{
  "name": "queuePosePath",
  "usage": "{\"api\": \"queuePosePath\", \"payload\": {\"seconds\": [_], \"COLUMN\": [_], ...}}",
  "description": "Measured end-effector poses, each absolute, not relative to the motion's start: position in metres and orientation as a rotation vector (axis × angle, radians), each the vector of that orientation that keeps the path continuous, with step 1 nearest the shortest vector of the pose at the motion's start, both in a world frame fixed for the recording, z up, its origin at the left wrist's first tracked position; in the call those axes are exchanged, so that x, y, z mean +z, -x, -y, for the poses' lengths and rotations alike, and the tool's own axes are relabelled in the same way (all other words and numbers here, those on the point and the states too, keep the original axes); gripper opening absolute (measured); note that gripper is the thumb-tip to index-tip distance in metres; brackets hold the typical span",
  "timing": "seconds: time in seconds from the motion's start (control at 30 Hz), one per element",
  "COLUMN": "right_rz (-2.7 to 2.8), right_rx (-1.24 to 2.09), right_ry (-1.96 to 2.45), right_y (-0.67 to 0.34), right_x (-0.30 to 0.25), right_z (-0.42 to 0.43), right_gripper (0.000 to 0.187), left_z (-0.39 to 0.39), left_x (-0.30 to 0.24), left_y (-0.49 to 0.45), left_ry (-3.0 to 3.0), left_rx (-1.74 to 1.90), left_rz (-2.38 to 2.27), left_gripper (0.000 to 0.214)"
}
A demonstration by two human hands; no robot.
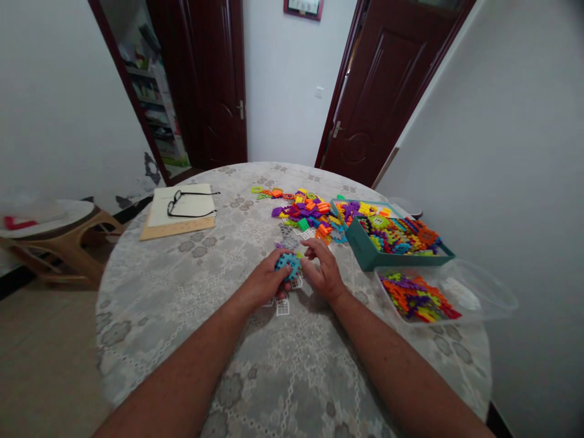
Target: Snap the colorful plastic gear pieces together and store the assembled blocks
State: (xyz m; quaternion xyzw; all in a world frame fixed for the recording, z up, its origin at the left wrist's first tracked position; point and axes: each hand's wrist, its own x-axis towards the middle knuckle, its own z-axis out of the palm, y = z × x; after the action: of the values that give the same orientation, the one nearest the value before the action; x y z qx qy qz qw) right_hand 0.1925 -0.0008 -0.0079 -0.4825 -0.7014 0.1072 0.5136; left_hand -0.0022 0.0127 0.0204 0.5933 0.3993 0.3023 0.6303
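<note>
My left hand (pixel 269 277) is closed around a blue toothed building piece (pixel 287 266), thumb on top, above the middle of the table. Close on its right is my right hand (pixel 323 267), with fingers bent and apart and the fingertips near the blue piece's edge. I see nothing held in it. A bit of yellow-green shows between the two hands, too small to make out. White lattice pieces (pixel 283 306) lie on the cloth below my left hand. Just beyond my hands are grey pieces (pixel 289 237) and a heap of coloured building pieces (pixel 310 207).
At the right stand a green box (pixel 365 249) full of coloured pieces and a clear plastic container (pixel 438 277) with more. Black-framed glasses (pixel 191 215) rest on paper and a board (pixel 177 231) at the left. A patterned cloth (pixel 182 328) covers the round table.
</note>
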Motion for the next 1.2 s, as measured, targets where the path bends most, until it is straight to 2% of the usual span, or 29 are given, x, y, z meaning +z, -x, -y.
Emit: {"api": "queuePosePath", "payload": {"seconds": [0.17,0.23,0.43,0.53,0.63,0.77,0.83,1.03,1.2], "right_rz": [1.610,1.666,1.962,2.079,2.147,2.204,2.183,1.807,1.863], "right_rx": [0.384,0.325,0.035,-0.022,-0.046,-0.037,-0.033,-0.048,-0.037], "right_ry": [1.333,1.305,1.298,1.354,1.413,1.446,1.435,1.371,1.228], "right_y": [-0.201,-0.203,-0.197,-0.188,-0.176,-0.168,-0.168,-0.178,-0.174], "right_x": [-0.014,-0.016,-0.020,-0.017,-0.014,-0.016,-0.018,-0.015,-0.009], "right_z": [-0.008,-0.011,-0.011,-0.006,-0.002,-0.001,-0.003,-0.010,-0.007], "right_gripper": [0.035,0.036,0.030,0.037,0.043,0.031,0.033,0.042,0.049], "left_z": [-0.010,-0.011,-0.037,-0.048,-0.050,-0.047,-0.047,-0.048,-0.040], "left_x": [0.024,0.025,0.031,0.028,0.023,0.021,0.022,0.028,0.025], "left_y": [0.002,0.003,0.023,0.032,0.032,0.027,0.027,0.030,0.021], "left_ry": [-1.421,-1.409,-1.096,-0.936,-0.883,-0.892,-0.895,-0.941,-1.142], "left_rx": [0.609,0.632,1.069,1.149,1.130,1.131,1.123,1.117,0.895], "left_rz": [-0.831,-0.862,-1.059,-1.116,-1.101,-1.089,-1.076,-1.115,-1.069], "left_gripper": [0.051,0.052,0.053,0.055,0.054,0.052,0.051,0.045,0.061]}}
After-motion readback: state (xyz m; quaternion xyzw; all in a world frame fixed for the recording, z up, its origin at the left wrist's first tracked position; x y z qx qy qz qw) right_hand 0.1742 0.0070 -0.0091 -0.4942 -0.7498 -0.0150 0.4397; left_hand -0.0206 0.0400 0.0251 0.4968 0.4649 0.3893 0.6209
